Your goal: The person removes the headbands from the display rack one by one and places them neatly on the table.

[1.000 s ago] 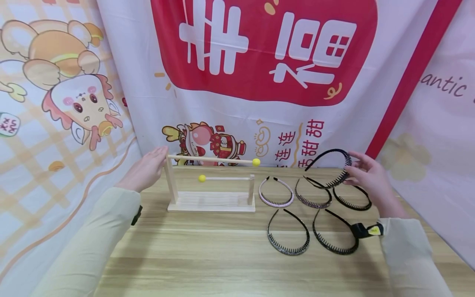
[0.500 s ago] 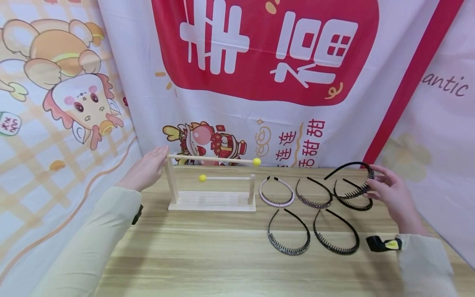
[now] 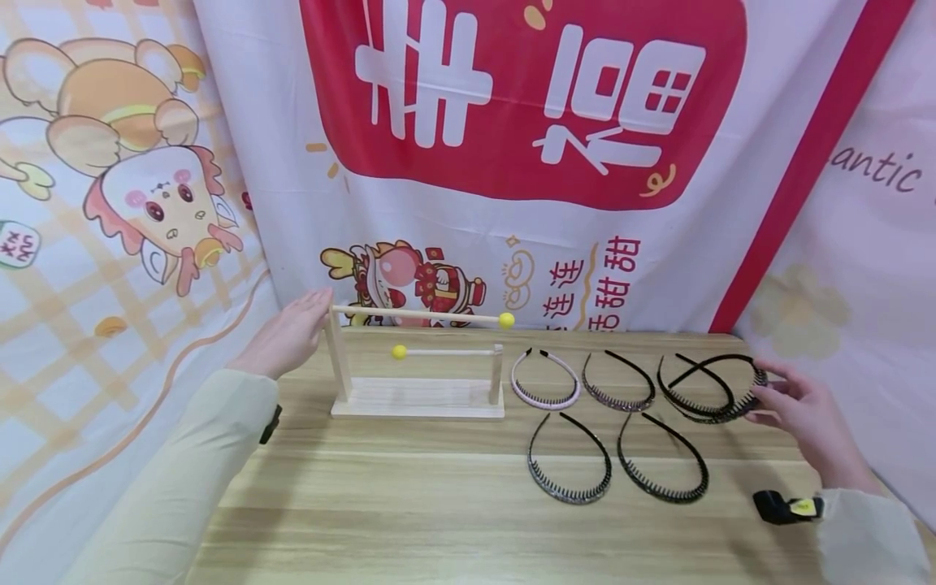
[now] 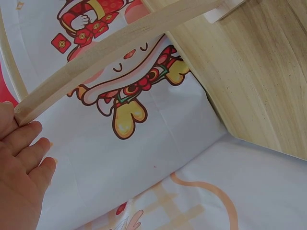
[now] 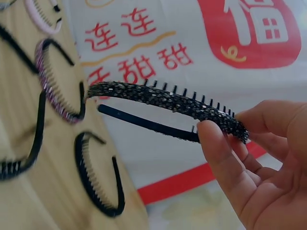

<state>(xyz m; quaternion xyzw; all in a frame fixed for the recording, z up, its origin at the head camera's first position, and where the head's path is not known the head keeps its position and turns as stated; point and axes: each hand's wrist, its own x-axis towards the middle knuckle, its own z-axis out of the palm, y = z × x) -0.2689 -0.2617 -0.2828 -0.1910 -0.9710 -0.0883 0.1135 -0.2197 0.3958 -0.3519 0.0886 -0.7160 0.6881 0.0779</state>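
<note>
My left hand (image 3: 289, 333), fingers fairly straight, touches the upper end of the tall post of a wooden rack (image 3: 417, 406). Up close in the left wrist view, fingertips (image 4: 29, 130) lie against the post's end (image 4: 29, 108). My right hand (image 3: 797, 410) pinches a black glittery toothed headband (image 5: 163, 101) between thumb and fingers at its curved part. In the head view this headband overlaps a plain black headband (image 3: 676, 398) lying on the table; the right wrist view shows it held up, apart from the plain black one.
Left of the right hand lie a pink headband (image 3: 547, 401), a purplish glitter headband (image 3: 621, 404), a silvery glitter headband (image 3: 570, 494) and a black headband (image 3: 669, 494). The rack's two rods end in yellow balls (image 3: 506, 321). Printed cloth (image 3: 526, 179) hangs behind the table (image 3: 409, 504).
My right hand has moved right and down, carrying the glittery headband from over the purplish one to over the plain black one. My left hand stays at the rack's post.
</note>
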